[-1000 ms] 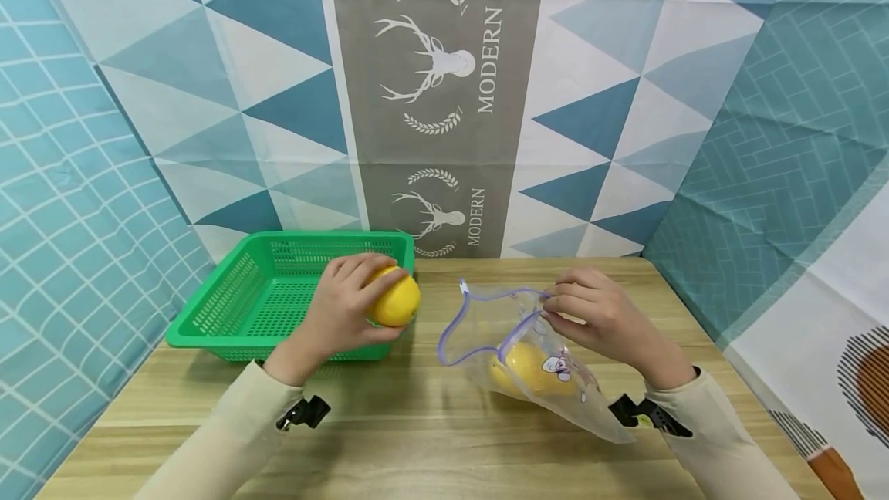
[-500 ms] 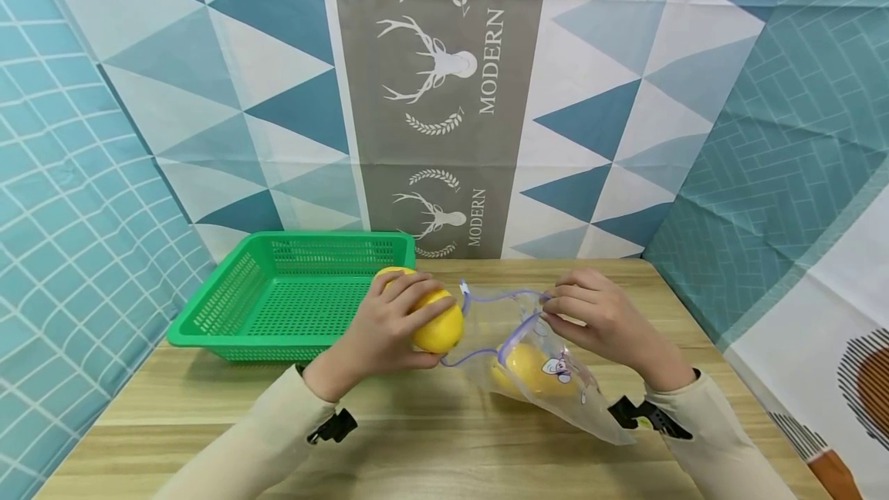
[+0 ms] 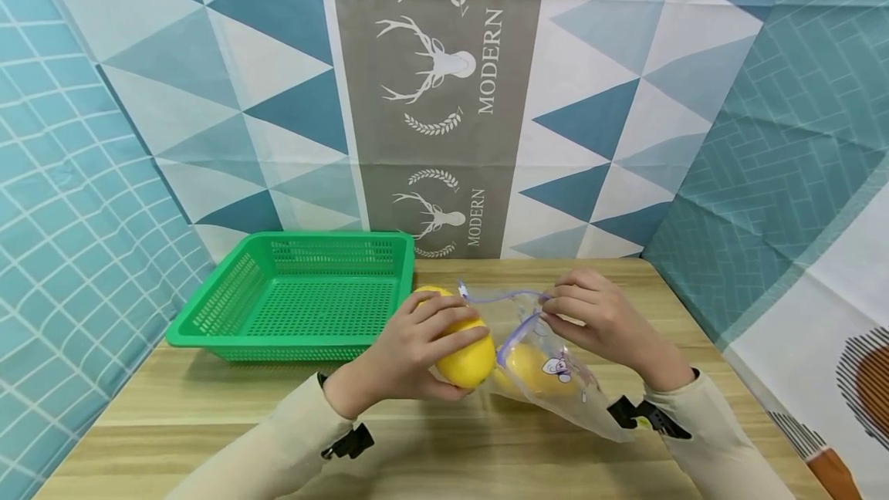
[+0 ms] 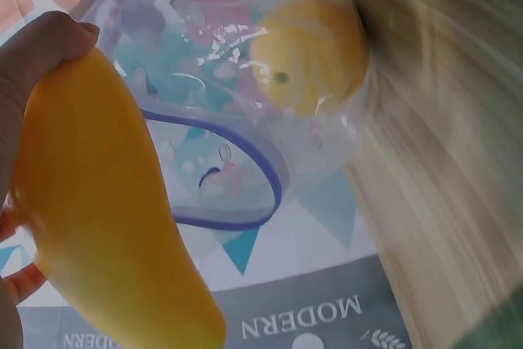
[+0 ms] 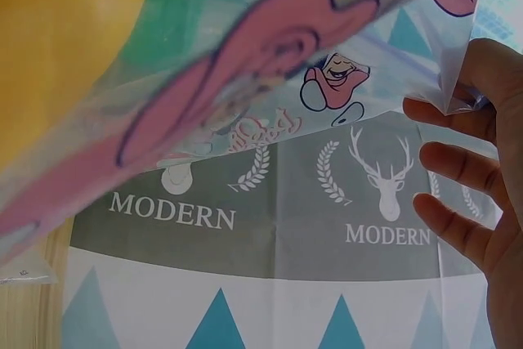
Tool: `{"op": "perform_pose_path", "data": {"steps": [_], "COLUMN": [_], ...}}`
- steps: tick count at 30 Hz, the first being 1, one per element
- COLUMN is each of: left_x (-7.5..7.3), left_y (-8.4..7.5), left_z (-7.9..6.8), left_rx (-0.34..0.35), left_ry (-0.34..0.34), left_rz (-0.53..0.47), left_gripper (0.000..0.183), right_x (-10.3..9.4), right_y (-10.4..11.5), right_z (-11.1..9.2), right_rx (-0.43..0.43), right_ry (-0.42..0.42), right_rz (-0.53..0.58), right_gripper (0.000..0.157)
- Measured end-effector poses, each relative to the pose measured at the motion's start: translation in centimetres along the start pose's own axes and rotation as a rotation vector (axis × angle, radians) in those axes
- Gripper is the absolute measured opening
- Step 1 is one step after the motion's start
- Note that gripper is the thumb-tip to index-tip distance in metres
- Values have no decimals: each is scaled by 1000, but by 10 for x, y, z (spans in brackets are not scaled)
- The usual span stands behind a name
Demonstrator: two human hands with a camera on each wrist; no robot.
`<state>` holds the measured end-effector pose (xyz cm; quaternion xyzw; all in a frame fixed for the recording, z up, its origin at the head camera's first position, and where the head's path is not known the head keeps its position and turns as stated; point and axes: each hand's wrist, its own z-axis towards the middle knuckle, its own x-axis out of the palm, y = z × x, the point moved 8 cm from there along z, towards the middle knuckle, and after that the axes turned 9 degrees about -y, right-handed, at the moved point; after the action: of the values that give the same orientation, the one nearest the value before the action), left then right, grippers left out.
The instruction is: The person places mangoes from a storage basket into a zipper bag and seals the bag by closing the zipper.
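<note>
My left hand [image 3: 410,349] grips a smooth yellow mango [image 4: 114,210], its fingers over the top and the thumb below. The mango is right at the mouth of a clear zip bag [image 3: 590,400] with a purple zip edge and cartoon prints. Inside the bag lies another yellow fruit [image 4: 315,55], partly hidden in the head view by the bag's film. My right hand [image 3: 600,319] pinches the bag's rim at its right side between thumb and forefinger and holds the mouth apart. In the right wrist view its other fingers [image 5: 458,169] spread loosely away from the film.
A green perforated basket [image 3: 292,349] stands on the wooden table [image 3: 417,446] at the back left. Patterned cloth walls [image 3: 444,137] rise behind the table and along both sides.
My left hand has carried the mango from beside the basket's right edge rightward and slightly nearer, up to the bag's mouth. The right hand and the bag have stayed in place.
</note>
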<state>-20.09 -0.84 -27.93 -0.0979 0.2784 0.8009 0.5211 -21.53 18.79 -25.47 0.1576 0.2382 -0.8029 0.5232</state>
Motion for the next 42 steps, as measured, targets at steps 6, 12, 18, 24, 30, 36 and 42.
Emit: {"op": "perform_pose_path", "data": {"steps": [6, 12, 18, 24, 30, 36, 42], "left_x": [-4, -12, -13, -3, 7, -1, -8], "left_y": [-10, -13, -15, -11, -7, -5, -7], "left_z": [5, 10, 14, 9, -1, 1, 7], "left_rx": [41, 63, 78, 83, 91, 88, 145], "left_ry": [-47, -118, -109, -14, 85, 42, -12], "left_rz": [-109, -240, -288, -205, -101, -163, -209], "left_gripper": [64, 67, 69, 71, 75, 76, 73], "right_x": [0, 0, 0, 0, 1, 2, 3], "right_y": [0, 0, 0, 0, 0, 1, 0], "right_z": [0, 1, 1, 0, -2, -2, -3], "right_rx": [2, -8, -6, -1, -2, -6, -5], "right_ry": [10, 9, 12, 22, 27, 22, 20], "right_rz": [-3, -2, 2, 1, 2, 6, 11], "right_gripper": [29, 30, 29, 30, 30, 30, 30]}}
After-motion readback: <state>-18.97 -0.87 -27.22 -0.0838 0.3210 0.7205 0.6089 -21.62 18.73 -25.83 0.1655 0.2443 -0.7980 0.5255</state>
